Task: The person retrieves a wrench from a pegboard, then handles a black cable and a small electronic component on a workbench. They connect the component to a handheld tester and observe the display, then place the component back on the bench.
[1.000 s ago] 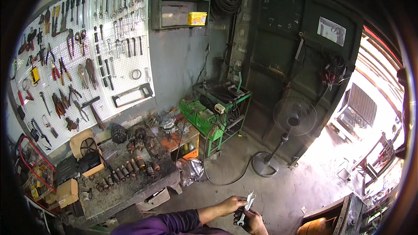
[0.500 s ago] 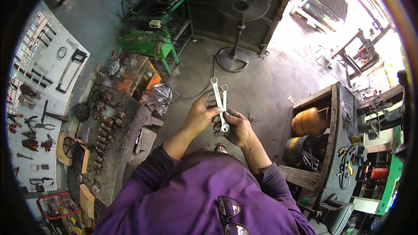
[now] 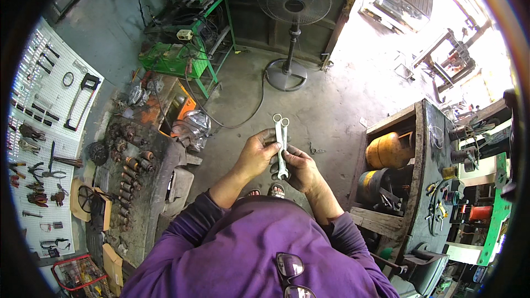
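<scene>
Two silver combination wrenches are in front of my belly, ring ends away from me and lying close side by side. My left hand [image 3: 257, 153] is closed on the left wrench [image 3: 279, 131], its thumb pressed on the shank. My right hand [image 3: 301, 169] closes round the right wrench [image 3: 285, 132] from the other side. The two rings look almost level and nearly touching. An open jaw shows at the near end, by my right fingers. Part of both shanks is hidden behind my fingers.
On the left, a workbench [image 3: 149, 182] carries rows of dirty metal parts beside a white tool pegboard [image 3: 52, 132]. A standing fan [image 3: 291, 66] is ahead, its cable across the floor. A wooden shelf [image 3: 417, 160] on the right holds an orange gas cylinder [image 3: 389, 150].
The two wrenches have come closer together, their rings shifting from staggered to nearly level. Both hands still hold them. The view has shifted slightly.
</scene>
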Demonstrator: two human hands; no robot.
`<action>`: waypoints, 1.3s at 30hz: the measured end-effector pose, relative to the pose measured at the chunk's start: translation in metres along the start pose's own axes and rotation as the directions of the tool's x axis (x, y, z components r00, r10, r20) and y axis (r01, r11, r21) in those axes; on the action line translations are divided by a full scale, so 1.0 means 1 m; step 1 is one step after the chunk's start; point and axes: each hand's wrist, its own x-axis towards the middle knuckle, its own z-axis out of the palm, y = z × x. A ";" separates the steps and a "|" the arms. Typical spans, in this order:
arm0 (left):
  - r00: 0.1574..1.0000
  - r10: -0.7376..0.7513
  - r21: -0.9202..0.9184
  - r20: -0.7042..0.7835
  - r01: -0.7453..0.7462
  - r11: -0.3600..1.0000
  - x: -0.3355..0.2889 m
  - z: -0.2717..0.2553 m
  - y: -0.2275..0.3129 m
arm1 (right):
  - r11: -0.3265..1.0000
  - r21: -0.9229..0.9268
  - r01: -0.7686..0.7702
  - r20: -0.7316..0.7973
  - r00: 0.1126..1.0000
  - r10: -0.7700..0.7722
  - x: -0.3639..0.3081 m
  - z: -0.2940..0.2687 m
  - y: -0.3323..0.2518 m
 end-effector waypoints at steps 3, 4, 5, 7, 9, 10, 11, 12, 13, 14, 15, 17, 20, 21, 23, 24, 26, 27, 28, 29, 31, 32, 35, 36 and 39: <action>1.000 0.015 0.056 0.002 -0.015 0.998 0.002 -0.002 0.000 | 1.000 -0.012 -0.010 -0.037 0.999 0.010 0.003 -0.001 -0.001; 1.000 0.010 0.071 0.006 -0.010 0.997 0.003 -0.004 -0.001 | 1.000 -0.012 -0.013 -0.042 0.999 0.012 0.004 -0.001 -0.001; 1.000 0.017 0.098 0.013 -0.018 0.995 0.004 -0.005 -0.002 | 1.000 -0.008 -0.019 -0.053 0.998 0.019 0.005 -0.001 -0.001; 1.000 0.014 0.141 0.022 -0.017 0.990 0.006 -0.008 -0.004 | 0.999 -0.026 -0.029 -0.054 0.998 0.027 0.007 -0.002 -0.002; 0.999 -0.013 0.102 0.038 0.009 0.995 0.008 -0.009 -0.005 | 0.999 -0.016 -0.033 -0.050 0.998 0.032 0.009 -0.002 -0.004; 0.999 0.003 0.110 0.042 -0.007 0.994 0.008 -0.009 -0.006 | 0.999 -0.008 -0.041 -0.035 0.999 0.041 0.010 -0.003 -0.005; 0.999 0.019 0.117 0.047 -0.024 0.993 0.009 -0.009 -0.006 | 0.999 0.000 -0.048 -0.020 0.999 0.048 0.011 -0.003 -0.007; 0.998 0.032 0.124 0.055 -0.039 0.992 0.010 -0.008 -0.006 | 0.999 0.008 -0.054 -0.005 0.999 0.054 0.013 -0.004 -0.008; 0.999 0.008 0.099 0.044 -0.012 0.995 0.010 -0.009 -0.006 | 0.998 -0.023 -0.058 0.014 0.998 0.059 0.014 -0.006 -0.010; 0.999 -0.020 0.072 0.035 0.017 0.997 0.011 -0.009 -0.006 | 0.997 -0.052 -0.062 0.033 0.997 0.064 0.016 -0.008 -0.012; 0.998 -0.039 0.032 0.042 0.037 0.999 0.012 -0.010 -0.006 | 0.994 -0.086 -0.068 0.031 0.997 0.071 0.018 -0.009 -0.014; 0.998 -0.054 0.071 0.046 0.050 0.996 0.015 -0.012 -0.006 | 0.978 -0.204 -0.032 0.050 0.998 0.043 0.022 -0.012 -0.015; 0.999 -0.018 0.080 0.049 0.014 0.997 0.019 -0.011 -0.008 | 0.948 -0.317 -0.006 0.056 0.998 0.026 0.025 -0.016 -0.016; 0.999 -0.004 0.099 0.042 0.000 0.995 0.019 -0.010 -0.009 | 0.940 -0.342 0.001 0.061 0.998 0.021 0.026 -0.017 -0.016; 0.999 0.011 0.131 0.035 -0.015 0.991 0.022 -0.009 -0.010 | 0.905 -0.424 0.016 0.054 0.999 0.007 0.029 -0.019 -0.017; 0.999 0.011 0.144 0.035 -0.016 0.989 0.024 -0.009 -0.011 | 0.881 -0.472 0.025 0.045 0.999 -0.004 0.030 -0.020 -0.017; 1.000 -0.023 0.200 0.005 0.021 0.980 0.027 -0.012 -0.013 | 0.895 -0.447 -0.015 0.018 0.999 0.026 0.033 -0.022 -0.016; 0.998 -0.058 0.241 -0.027 0.063 0.969 0.027 -0.014 -0.015 | 0.898 -0.438 -0.043 0.008 0.999 0.051 0.036 -0.023 -0.016; 0.993 -0.105 0.241 -0.057 0.116 0.963 0.026 -0.017 -0.017 | 0.868 -0.495 -0.039 -0.021 0.999 0.033 0.039 -0.023 -0.014; 0.991 -0.105 0.205 -0.086 0.121 0.971 0.025 -0.019 -0.020 | 0.833 -0.552 -0.041 -0.041 0.999 0.022 0.043 -0.023 -0.013; 0.981 -0.019 0.248 -0.194 0.067 0.967 0.020 -0.025 -0.024 | 0.763 -0.645 -0.043 -0.102 0.994 -0.031 0.051 -0.018 -0.006; 0.973 0.043 0.217 -0.225 0.007 0.976 0.016 -0.030 -0.026 | 0.706 -0.708 0.001 -0.064 0.996 -0.066 0.055 -0.014 -0.002; 0.928 0.093 0.200 -0.361 -0.021 0.980 0.011 -0.050 -0.022 | 0.495 -0.843 0.209 0.089 0.963 -0.254 0.076 0.004 0.009; 0.911 0.117 0.183 -0.396 -0.047 0.982 0.011 -0.057 -0.020 | 0.508 -0.835 0.211 0.101 0.966 -0.236 0.083 0.011 0.010; 0.917 0.040 0.089 -0.397 -0.005 0.996 0.009 -0.094 -0.010 | 0.525 -0.837 0.150 0.060 0.981 -0.185 0.110 0.032 0.018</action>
